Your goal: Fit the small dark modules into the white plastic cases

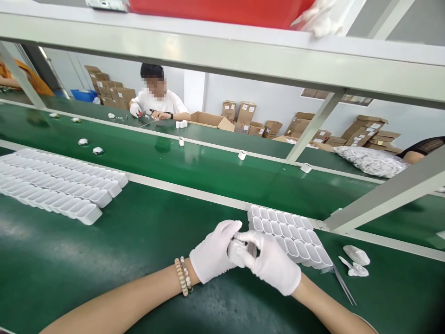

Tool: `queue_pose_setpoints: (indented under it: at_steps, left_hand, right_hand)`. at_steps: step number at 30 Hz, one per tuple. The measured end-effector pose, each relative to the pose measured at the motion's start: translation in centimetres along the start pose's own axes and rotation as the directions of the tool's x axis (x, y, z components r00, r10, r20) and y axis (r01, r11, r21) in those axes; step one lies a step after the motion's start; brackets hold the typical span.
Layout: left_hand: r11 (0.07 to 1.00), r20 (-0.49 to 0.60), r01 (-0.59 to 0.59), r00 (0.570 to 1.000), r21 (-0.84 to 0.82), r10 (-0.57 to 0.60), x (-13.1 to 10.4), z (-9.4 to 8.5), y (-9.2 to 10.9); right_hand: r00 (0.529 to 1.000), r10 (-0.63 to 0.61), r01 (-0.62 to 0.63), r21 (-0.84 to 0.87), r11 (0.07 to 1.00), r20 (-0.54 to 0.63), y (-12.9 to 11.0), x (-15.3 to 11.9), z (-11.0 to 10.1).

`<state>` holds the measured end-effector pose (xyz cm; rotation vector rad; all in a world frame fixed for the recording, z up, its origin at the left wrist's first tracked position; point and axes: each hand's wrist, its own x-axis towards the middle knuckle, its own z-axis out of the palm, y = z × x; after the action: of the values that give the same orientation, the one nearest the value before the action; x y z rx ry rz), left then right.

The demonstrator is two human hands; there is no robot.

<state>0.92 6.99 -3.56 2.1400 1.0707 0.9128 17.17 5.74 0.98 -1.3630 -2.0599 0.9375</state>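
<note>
Both my hands wear white gloves and meet above the green table in front of me. My left hand (217, 250) is wrapped round a small white plastic housing (237, 253). My right hand (269, 262) pinches the same housing from the right, thumb in front and fingers on top. Something dark shows at its upper side, but the gloves hide most of it. Just behind my right hand stand rows of white open-topped cups (290, 229). A pair of metal tweezers (344, 285) lies to the right of them.
A large block of white cups (62, 185) stands at the left. White items (356, 260) lie at the right. Beyond runs a green conveyor belt (208, 164) with several small parts. A slanted metal post (385, 199) rises at right. A person (158, 99) works across the belt.
</note>
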Motion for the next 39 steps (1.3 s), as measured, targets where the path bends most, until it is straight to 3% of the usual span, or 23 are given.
queue_pose_setpoints:
  at_steps: [3, 5, 10, 14, 18, 20, 22, 25, 27, 29, 31, 35, 37, 39]
  left_hand:
    - [0.993, 0.208, 0.001, 0.978, 0.115, -0.025, 0.7, -0.6, 0.6]
    - [0.988, 0.281, -0.027, 0.959, 0.150, -0.016, 1.0, -1.1, 1.0]
    - [0.975, 0.327, -0.104, 0.944, 0.197, 0.035, 1.0, -2.0, 1.4]
    - [0.968, 0.330, -0.154, 0.940, 0.198, 0.082, 0.9, -2.0, 1.4]
    - [0.999, 0.239, 0.010, 0.971, 0.053, -0.023, 0.9, -1.5, 1.2]
    - [0.988, 0.137, 0.127, 0.984, -0.084, -0.115, 0.8, -1.2, 0.6]
    - [0.958, 0.061, 0.203, 0.979, -0.202, -0.194, 0.7, -0.8, -0.4]
    - [0.929, 0.054, 0.261, 0.965, -0.261, -0.256, 0.6, -0.2, -1.8]
    - [0.928, 0.073, 0.272, 0.962, -0.254, -0.262, 0.7, 0.0, -2.3]
    - [0.934, 0.084, 0.266, 0.964, -0.239, -0.253, 0.7, 0.0, -2.3]
    - [0.940, 0.082, 0.256, 0.966, -0.225, -0.243, 0.8, -0.1, -2.2]
    - [0.948, 0.073, 0.242, 0.970, -0.209, -0.231, 0.8, -0.2, -2.3]
    - [0.953, 0.070, 0.216, 0.976, -0.214, -0.206, 0.9, 0.0, -2.6]
    - [0.959, 0.057, 0.177, 0.984, -0.222, -0.168, 0.9, 0.2, -2.9]
  right_hand:
    - [0.996, -0.027, 0.032, -0.047, 0.998, 0.090, -0.1, 0.0, 0.1]
    - [0.990, -0.037, 0.042, -0.036, 0.998, 0.134, -0.2, 0.0, 0.1]
    - [0.990, 0.026, -0.017, -0.071, 0.997, 0.140, -0.4, 0.0, 0.4]
    - [0.987, 0.050, -0.051, 0.004, 0.999, 0.152, 0.1, -0.2, 0.9]
    - [0.993, 0.117, -0.119, 0.164, 0.979, 0.024, 0.9, 0.4, 0.9]
    - [0.981, 0.193, -0.185, 0.304, 0.935, 0.004, 1.2, 1.0, 0.4]
    - [0.961, 0.270, -0.268, 0.483, 0.833, 0.067, 1.3, 1.7, -0.3]
    - [0.940, 0.307, -0.318, 0.710, 0.628, 0.150, 1.2, 2.3, -1.2]
    - [0.943, 0.288, -0.309, 0.756, 0.577, 0.165, 1.1, 2.3, -1.5]
    - [0.952, 0.250, -0.299, 0.718, 0.628, 0.178, 1.0, 2.2, -1.6]
    - [0.969, 0.205, -0.243, 0.627, 0.740, 0.135, 0.9, 1.8, -1.4]
    - [0.983, 0.080, -0.030, 0.286, 0.958, -0.164, 0.6, 0.7, -0.5]
    - [0.975, -0.014, 0.041, 0.116, 0.992, -0.222, 0.4, 0.1, -0.1]
    - [0.976, -0.087, 0.095, 0.031, 0.995, -0.200, 0.4, -0.4, 0.3]
